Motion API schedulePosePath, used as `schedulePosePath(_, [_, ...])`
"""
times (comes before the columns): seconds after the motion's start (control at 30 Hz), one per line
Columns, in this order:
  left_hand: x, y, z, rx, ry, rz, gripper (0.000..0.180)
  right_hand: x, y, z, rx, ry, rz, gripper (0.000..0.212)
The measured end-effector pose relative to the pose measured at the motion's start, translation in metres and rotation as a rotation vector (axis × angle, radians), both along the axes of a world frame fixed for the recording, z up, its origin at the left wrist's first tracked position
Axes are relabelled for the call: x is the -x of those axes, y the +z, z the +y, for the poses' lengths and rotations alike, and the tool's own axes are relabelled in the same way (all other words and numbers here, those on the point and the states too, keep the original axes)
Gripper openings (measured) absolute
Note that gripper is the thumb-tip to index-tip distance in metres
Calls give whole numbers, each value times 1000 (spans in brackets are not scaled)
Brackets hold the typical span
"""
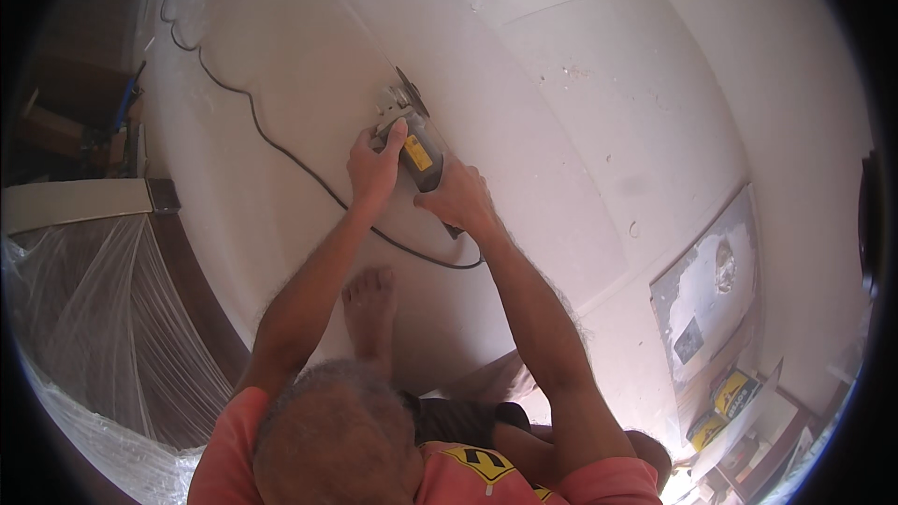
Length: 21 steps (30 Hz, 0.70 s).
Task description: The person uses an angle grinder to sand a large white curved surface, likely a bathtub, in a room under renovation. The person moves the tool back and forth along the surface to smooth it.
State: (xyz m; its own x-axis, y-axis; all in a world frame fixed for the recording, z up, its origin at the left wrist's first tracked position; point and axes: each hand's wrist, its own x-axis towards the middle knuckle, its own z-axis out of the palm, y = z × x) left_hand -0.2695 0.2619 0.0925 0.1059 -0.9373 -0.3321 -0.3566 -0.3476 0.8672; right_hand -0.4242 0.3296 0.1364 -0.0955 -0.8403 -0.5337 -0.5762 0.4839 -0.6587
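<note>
An angle grinder [427, 155] with a dark body and a yellow label is held low over the pale, dusty floor [524, 187]. Its thin disc [411, 92] stands on edge along a straight line that runs away across the floor. My left hand [373, 166] grips the front part near the grinder's metal head, thumb on top. Around the rear of the body closes my right hand [462, 194]; its fingers partly hide the handle. From the tool's back end a black cord [281, 149] loops over the floor toward the far left.
My bare foot [370, 292] is on the floor just behind the cord. Furniture under clear plastic sheeting [103, 299] stands at left, with dark clutter [70, 136] beyond it. At right are a stained board [708, 271] and yellow-and-black packages [734, 395].
</note>
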Motion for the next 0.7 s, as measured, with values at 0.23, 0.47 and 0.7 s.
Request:
schedulePosePath(0.23, [-1,-2,4,5,-8,14,80,2,0,4,-23,0,3,70])
schedulePosePath(0.47, [2,0,9,23,-7,7,79,4,-1,9,-8,2,11,71])
schedulePosePath(0.7, [-1,-3,10,13,-11,38,79,3,0,11,-13,0,6,68])
